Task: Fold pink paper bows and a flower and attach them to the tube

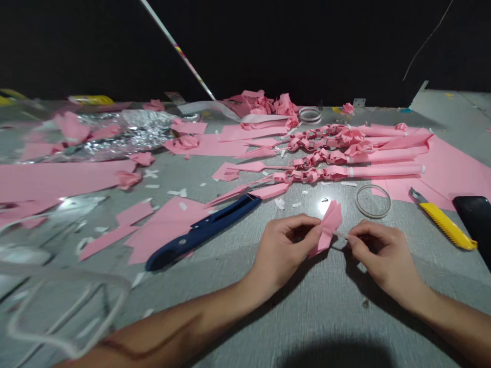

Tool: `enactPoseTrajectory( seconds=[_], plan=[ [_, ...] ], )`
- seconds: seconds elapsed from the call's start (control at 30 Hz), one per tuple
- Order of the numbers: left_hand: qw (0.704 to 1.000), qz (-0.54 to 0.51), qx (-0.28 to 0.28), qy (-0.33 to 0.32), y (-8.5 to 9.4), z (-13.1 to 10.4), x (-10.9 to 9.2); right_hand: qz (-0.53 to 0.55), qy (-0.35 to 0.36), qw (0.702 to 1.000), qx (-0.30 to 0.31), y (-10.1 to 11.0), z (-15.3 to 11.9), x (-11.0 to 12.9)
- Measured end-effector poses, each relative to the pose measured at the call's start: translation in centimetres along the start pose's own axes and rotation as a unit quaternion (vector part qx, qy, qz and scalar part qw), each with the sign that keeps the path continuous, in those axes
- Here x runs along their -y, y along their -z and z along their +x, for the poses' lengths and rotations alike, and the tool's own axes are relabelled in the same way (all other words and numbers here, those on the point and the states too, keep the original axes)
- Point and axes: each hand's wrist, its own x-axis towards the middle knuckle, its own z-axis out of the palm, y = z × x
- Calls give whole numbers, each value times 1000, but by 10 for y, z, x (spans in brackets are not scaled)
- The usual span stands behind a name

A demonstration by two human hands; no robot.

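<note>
My left hand (287,248) pinches a small folded piece of pink paper (330,222) between thumb and fingertips, just above the grey surface (299,322). The paper flares out above and below the pinch. To its right, my right hand (379,255) is closed at the fingertips on a thin pale strip (340,235) that reaches to the paper's edge. A ring (373,201) lies flat behind my right hand. Beyond both hands lie rolled pink paper sticks (387,170) with linked pink paper chains (307,175) running leftward from them.
Dark blue snips (207,230) lie left of my hands. At the right are a yellow cutter (447,225) and a black phone (473,217). Pink sheets (169,225), silver foil (134,133) and a white cable (69,276) spread over the left. A dark panel (287,51) stands behind.
</note>
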Motion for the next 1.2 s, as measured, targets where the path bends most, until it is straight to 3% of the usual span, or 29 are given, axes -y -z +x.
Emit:
enactPoseTrajectory(
  seconds=[0.63,1.2],
  plan=[
    [996,-55,-26,62,-1,2,-3,2,-7,1000,-13,0,-1,0],
    [995,-55,-35,77,-1,1,-1,11,-27,999,-25,0,-1,1]
  ],
)
